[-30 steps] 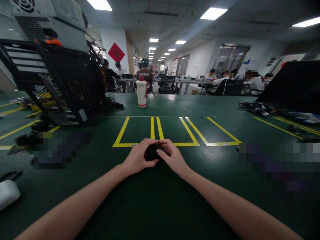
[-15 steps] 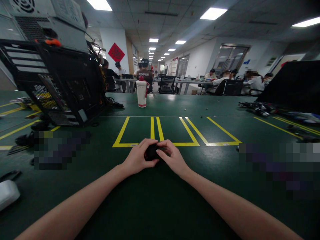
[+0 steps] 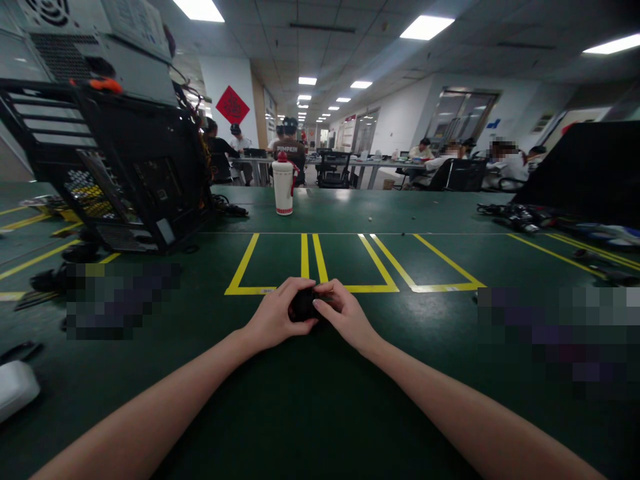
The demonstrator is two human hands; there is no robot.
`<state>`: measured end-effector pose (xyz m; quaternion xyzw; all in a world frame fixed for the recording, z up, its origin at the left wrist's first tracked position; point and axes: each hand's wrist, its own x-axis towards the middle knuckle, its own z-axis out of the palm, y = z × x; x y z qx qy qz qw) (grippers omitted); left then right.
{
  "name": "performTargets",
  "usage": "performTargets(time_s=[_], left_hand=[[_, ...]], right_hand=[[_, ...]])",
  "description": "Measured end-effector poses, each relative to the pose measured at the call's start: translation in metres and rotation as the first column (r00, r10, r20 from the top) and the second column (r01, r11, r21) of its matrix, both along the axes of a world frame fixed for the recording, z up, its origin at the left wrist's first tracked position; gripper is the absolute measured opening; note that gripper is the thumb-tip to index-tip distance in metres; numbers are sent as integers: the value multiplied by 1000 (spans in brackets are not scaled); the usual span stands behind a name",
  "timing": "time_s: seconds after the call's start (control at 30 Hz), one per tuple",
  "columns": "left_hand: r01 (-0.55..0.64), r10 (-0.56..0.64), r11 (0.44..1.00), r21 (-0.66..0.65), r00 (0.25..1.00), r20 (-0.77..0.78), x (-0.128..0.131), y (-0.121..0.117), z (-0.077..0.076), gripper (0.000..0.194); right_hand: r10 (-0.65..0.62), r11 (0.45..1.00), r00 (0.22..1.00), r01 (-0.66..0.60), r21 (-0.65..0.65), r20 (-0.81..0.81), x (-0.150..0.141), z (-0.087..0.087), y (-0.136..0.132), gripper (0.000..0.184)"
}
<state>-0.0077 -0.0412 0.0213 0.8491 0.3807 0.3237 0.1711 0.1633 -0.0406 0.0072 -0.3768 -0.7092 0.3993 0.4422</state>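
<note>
A small, dark, rounded object (image 3: 303,305) is held between both hands above the green table (image 3: 310,413); its kind cannot be made out. My left hand (image 3: 277,312) curls around its left side, thumb below and fingers above. From the right, my right hand (image 3: 346,315) grips its edge, with thumb and fingertips pressed close together on it. The fingers hide much of the object. Just beyond the hands, yellow tape outlines (image 3: 305,257) mark the table.
A black open computer case (image 3: 150,180) stands at the left. A white bottle with a red lid (image 3: 283,187) is farther back. Cables (image 3: 515,217) and a dark panel (image 3: 590,173) lie at the right. A white object (image 3: 17,388) sits at the near left. People sit at far tables.
</note>
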Motion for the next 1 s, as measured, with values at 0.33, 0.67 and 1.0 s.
performTargets(time_s=[0.33, 0.67, 1.0], left_hand=[[15, -15, 1000, -10, 1000, 6, 0, 0, 2, 54], [12, -12, 1000, -12, 1000, 1, 0, 0, 0, 54], [24, -24, 1000, -19, 1000, -16, 0, -2, 6, 53]], right_hand=[[-21, 997, 1000, 22, -68, 17, 0, -2, 2, 24], [-13, 1000, 1000, 13, 26, 19, 0, 0, 1, 13], [-20, 999, 999, 21, -47, 40, 0, 1, -1, 25]])
